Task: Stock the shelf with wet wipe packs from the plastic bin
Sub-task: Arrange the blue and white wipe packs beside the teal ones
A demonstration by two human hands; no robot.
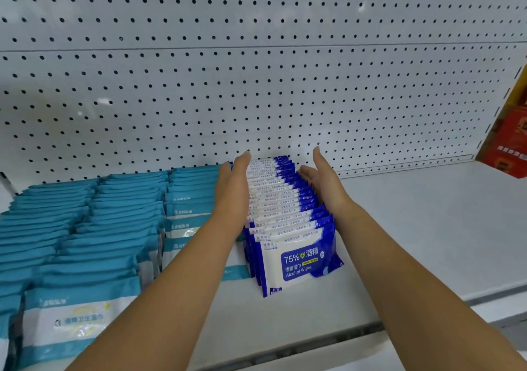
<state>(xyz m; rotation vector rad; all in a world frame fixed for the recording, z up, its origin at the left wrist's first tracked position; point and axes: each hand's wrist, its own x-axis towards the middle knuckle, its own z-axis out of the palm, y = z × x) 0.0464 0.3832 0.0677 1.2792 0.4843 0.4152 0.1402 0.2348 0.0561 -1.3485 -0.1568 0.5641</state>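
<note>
A row of several blue-and-white alcohol wipe packs [288, 216] stands upright on the white shelf [413, 228], running from the front toward the pegboard back. My left hand [232, 194] lies flat against the row's left side, fingers straight. My right hand [322, 184] lies flat against its right side, fingers straight too. The front pack faces me with its "75% Alcohol Wipes" label. The plastic bin is out of view.
Three rows of teal-and-white wipe packs [94, 228] fill the shelf to the left, touching the blue row. A white pegboard [256, 85] forms the back wall. Red boxes [510, 145] stand at the far right. Bare shelf lies right of the blue row.
</note>
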